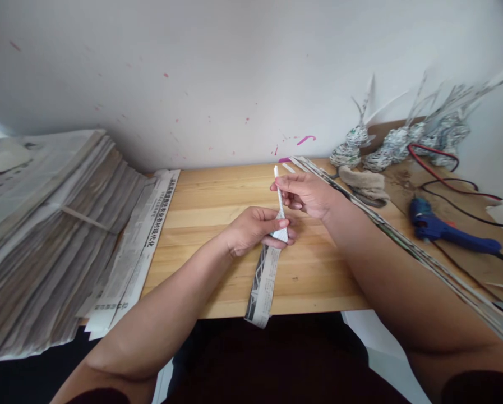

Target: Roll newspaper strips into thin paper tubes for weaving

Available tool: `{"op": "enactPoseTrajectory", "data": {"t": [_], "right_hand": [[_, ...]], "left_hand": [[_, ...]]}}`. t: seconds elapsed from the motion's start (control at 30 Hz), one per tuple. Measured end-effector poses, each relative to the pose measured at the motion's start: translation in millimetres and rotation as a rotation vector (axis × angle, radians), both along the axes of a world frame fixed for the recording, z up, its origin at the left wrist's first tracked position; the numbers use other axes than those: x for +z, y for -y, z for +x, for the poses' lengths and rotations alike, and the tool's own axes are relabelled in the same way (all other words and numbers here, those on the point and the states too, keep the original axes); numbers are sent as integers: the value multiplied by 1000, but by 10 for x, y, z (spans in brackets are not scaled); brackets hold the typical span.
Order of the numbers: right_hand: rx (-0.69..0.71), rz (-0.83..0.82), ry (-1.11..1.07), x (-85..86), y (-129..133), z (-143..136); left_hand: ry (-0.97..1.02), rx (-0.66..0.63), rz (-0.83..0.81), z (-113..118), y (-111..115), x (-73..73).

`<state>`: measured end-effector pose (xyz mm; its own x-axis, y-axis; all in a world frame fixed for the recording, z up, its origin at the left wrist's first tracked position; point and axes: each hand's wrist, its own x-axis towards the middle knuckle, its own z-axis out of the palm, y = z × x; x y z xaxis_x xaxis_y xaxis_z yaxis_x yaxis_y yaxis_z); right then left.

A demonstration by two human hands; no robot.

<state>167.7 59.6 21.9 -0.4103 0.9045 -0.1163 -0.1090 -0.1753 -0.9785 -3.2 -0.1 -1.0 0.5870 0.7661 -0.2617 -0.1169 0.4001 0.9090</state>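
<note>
A newspaper strip (263,286) is partly rolled into a thin tube at its upper end, while its flat lower end hangs over the table's front edge. My left hand (262,227) is closed on the strip where it widens below the tube, thumb on top and fingers beneath. Higher up, my right hand (305,193) pinches the rolled tube (281,203) between thumb and fingers. The tube's tip sticks up above the right hand.
Left stands a tall newspaper stack (66,235), with cut newspaper sheets (144,235) beside it. Long paper sticks (402,247) lie under my right forearm. To the right are a blue glue gun (453,230), a cloth (364,185) and woven paper figures (352,146). Behind rises a paint-spotted wall (217,84).
</note>
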Motion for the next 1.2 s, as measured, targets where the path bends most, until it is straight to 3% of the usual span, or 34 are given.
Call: {"op": "enactPoseTrajectory", "data": {"t": [0.13, 0.3, 0.4, 0.6, 0.87, 0.93, 1.03, 1.13, 1.2], "right_hand": [[-121, 83, 78, 10, 23, -50], [196, 176, 288, 75, 58, 45], [237, 245, 342, 129, 92, 60], [39, 240, 312, 127, 56, 42], [-607, 82, 44, 22, -283, 310], [-699, 69, -29, 11, -340, 364], [-776, 80, -109, 15, -378, 405], [-780, 61, -141, 30, -365, 388], [-760, 14, -151, 28, -344, 346]], "left_hand": [[-48, 108, 31, 28, 5, 39], [-73, 214, 57, 32, 0, 76], [-93, 221, 71, 32, -11, 65], [-138, 198, 68, -10, -25, 78], [-171, 29, -45, -83, -22, 257], [-244, -43, -33, -223, -60, 320], [-433, -106, 49, -645, -221, 457], [-798, -72, 259, -1202, -522, 722], [-1160, -47, 503, -1530, -756, 976]]}}
